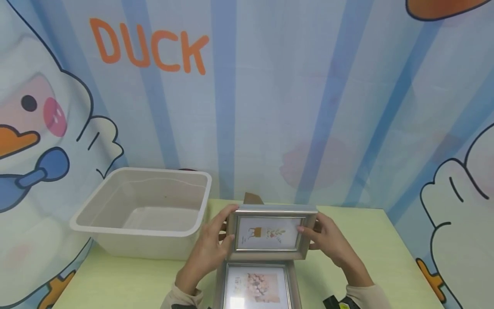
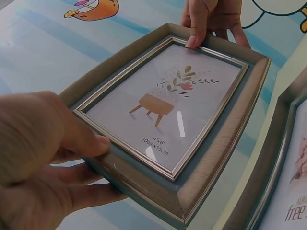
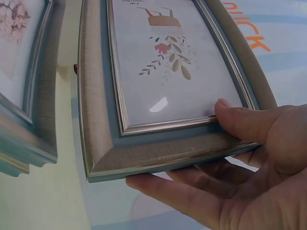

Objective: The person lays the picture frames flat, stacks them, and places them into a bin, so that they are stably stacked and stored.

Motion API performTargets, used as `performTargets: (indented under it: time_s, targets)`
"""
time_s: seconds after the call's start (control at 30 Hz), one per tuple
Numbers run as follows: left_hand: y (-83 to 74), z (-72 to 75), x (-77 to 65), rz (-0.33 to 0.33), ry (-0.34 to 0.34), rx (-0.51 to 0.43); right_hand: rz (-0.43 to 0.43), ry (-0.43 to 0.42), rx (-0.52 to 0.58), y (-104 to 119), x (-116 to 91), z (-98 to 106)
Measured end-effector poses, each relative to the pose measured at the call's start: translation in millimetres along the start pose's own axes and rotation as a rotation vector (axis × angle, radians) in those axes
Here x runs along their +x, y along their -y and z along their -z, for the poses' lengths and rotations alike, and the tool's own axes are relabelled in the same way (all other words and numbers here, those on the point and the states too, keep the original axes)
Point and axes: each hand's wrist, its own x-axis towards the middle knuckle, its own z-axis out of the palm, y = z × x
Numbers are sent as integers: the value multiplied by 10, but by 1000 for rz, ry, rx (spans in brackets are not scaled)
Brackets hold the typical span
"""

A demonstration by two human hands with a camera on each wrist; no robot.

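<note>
Evenly support the beige wooden rectangular picture frame with silver inner trim [image 1: 268, 231] at both short sides, its printed front facing the person. It is held right of the white plastic tub [image 1: 143, 247], at the far edge of the similar frame with a pink flower print [image 1: 256, 286] on the near side of the pale yellow-green worktop [image 1: 386, 262]. Apply matched, light pressure from each side to prevent twisting. Place the thumbs on the border only: the right thumb [image 3: 249, 120] overlaps the inner trim and could smudge the print area. Allow clearance from the near frame, as an edge knock could mark the finish.

Hand pose: the left hand [image 1: 210, 246] pinches the left side, thumb on the front border, fingers behind. The right hand [image 1: 332, 240] pinches the right side likewise. Both forearms reach in from the near side, angled toward each other. Whether the lower edge bears on anything cannot be determined.
</note>
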Motion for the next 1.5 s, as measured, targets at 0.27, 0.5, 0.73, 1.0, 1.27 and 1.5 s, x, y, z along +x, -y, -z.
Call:
performTargets:
  time_s: [0.27,0.5,0.73,1.0,1.27,1.5]
  targets:
    - [19,-9,-5,-7,-41,-7,20,2,42,-87,-26,-30]
    - [19,55,46,87,-61,-144,80,-114,-10,-141,-117,-125]
    - [86,100,61,61,36,-199,232,-282,-120,-256,-271,-278]
    - [125,166,53,-177,215,-251,448,-287,-87,-468,-330,-375]
    - [67,293,49,-260,372,-152,593,-271,-16,-577,-369,-474]
    - [-80,408,35,-334,494,-80,750,-310,-36,-565,-405,-501]
